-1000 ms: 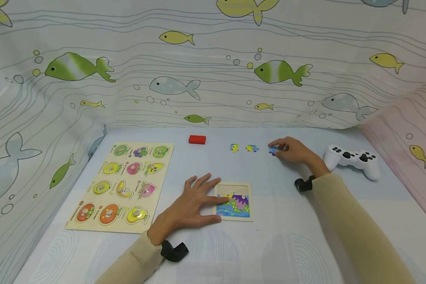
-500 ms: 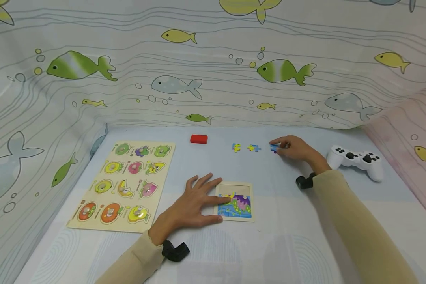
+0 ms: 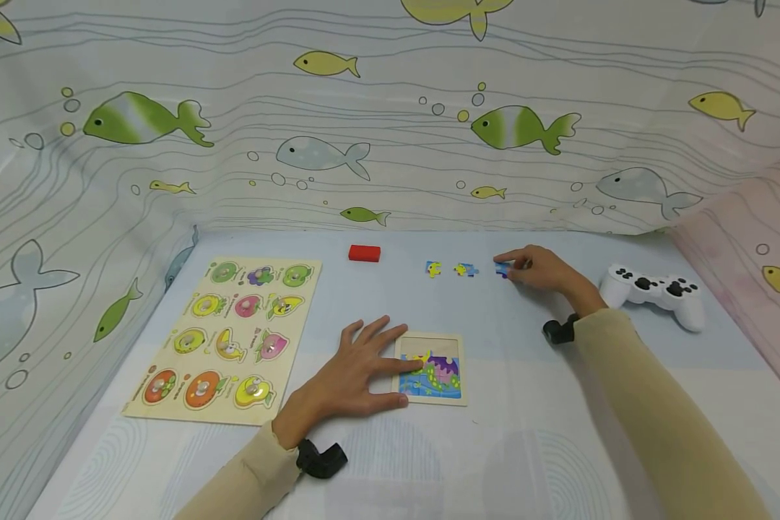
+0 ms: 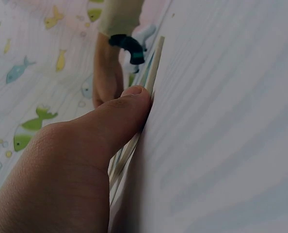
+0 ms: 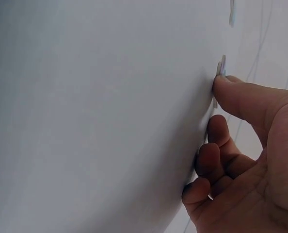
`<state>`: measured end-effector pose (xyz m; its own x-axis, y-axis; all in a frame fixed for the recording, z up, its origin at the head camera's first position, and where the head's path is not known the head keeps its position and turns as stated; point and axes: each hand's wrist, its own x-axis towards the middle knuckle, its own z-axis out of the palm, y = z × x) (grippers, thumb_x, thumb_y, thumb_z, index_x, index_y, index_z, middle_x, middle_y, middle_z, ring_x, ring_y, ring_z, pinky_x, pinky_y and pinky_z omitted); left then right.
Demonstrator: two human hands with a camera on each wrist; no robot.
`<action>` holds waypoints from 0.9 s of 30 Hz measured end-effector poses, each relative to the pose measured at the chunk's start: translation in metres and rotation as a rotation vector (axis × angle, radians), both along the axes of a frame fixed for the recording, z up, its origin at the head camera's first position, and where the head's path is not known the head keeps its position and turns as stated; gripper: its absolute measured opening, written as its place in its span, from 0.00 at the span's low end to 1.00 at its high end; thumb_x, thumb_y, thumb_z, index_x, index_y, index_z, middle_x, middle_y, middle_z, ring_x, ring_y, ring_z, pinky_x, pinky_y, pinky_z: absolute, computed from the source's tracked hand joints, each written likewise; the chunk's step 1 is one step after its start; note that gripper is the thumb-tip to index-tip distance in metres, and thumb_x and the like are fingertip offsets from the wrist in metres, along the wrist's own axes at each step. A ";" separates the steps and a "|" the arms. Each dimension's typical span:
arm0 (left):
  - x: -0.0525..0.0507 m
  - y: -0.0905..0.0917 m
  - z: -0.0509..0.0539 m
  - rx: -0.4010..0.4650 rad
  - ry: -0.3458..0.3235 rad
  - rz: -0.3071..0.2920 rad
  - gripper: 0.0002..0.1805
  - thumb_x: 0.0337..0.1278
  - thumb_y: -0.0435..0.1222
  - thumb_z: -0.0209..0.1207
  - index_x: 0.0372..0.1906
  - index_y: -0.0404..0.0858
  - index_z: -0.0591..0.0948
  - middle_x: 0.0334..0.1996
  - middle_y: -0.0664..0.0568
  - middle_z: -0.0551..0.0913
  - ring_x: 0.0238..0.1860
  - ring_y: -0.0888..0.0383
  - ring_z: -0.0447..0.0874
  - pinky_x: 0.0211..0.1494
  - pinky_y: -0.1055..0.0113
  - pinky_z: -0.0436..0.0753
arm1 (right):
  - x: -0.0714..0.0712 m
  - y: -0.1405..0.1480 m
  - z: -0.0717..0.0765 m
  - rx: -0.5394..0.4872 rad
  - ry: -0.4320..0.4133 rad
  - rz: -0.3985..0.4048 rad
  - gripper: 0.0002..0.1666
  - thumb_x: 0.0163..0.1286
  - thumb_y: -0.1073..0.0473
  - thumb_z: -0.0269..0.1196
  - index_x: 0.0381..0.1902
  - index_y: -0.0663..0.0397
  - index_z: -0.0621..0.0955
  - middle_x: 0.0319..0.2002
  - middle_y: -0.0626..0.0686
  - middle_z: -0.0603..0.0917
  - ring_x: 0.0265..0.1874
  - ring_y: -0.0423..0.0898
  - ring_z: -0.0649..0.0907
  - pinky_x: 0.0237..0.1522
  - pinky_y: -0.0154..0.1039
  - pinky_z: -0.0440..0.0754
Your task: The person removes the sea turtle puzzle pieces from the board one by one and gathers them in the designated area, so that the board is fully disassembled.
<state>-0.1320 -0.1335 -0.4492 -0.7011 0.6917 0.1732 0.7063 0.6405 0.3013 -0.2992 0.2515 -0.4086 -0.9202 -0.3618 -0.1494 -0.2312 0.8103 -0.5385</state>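
Note:
In the head view my left hand lies with fingers spread at the left side of a small jigsaw tray. One finger rests over the joined puzzle pieces, which fill the tray's lower part in blue, purple and green. The thumb touches the tray's edge in the left wrist view. Farther off, my right hand pinches a blue puzzle piece between thumb and forefinger, low at the table. The fingers partly cover this piece. Two loose pieces, one yellow-blue piece and another piece, lie left of it.
A fruit peg puzzle board lies on the left. At the back is a red block. A white game controller sits right of my right hand. Fish-printed cloth stands behind and along the sides.
Both hands hold nearly the same places; the right fingers stay at the blue puzzle piece. The whole head view has shifted slightly.

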 end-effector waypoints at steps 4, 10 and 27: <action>0.000 0.000 0.000 0.004 0.003 -0.003 0.31 0.58 0.65 0.58 0.67 0.66 0.78 0.79 0.49 0.63 0.81 0.40 0.52 0.75 0.31 0.50 | -0.001 0.000 -0.001 0.009 0.001 0.004 0.25 0.73 0.62 0.60 0.67 0.50 0.79 0.50 0.63 0.80 0.46 0.56 0.75 0.44 0.44 0.72; 0.000 0.000 0.000 -0.003 0.001 0.000 0.31 0.58 0.66 0.58 0.67 0.67 0.77 0.79 0.49 0.63 0.81 0.40 0.52 0.75 0.31 0.50 | 0.000 0.000 -0.002 0.007 -0.016 -0.014 0.27 0.74 0.60 0.59 0.70 0.49 0.76 0.55 0.65 0.80 0.49 0.57 0.75 0.46 0.46 0.74; 0.000 0.000 -0.001 -0.015 0.002 0.005 0.31 0.58 0.66 0.58 0.67 0.67 0.77 0.79 0.50 0.62 0.82 0.41 0.51 0.75 0.32 0.49 | 0.021 0.001 -0.003 -0.128 -0.026 -0.031 0.27 0.75 0.55 0.61 0.70 0.50 0.76 0.53 0.62 0.82 0.41 0.51 0.75 0.39 0.39 0.75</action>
<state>-0.1319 -0.1332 -0.4501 -0.7041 0.6908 0.1644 0.7039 0.6485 0.2898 -0.2784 0.2524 -0.4113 -0.9275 -0.3512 -0.1278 -0.1918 0.7409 -0.6436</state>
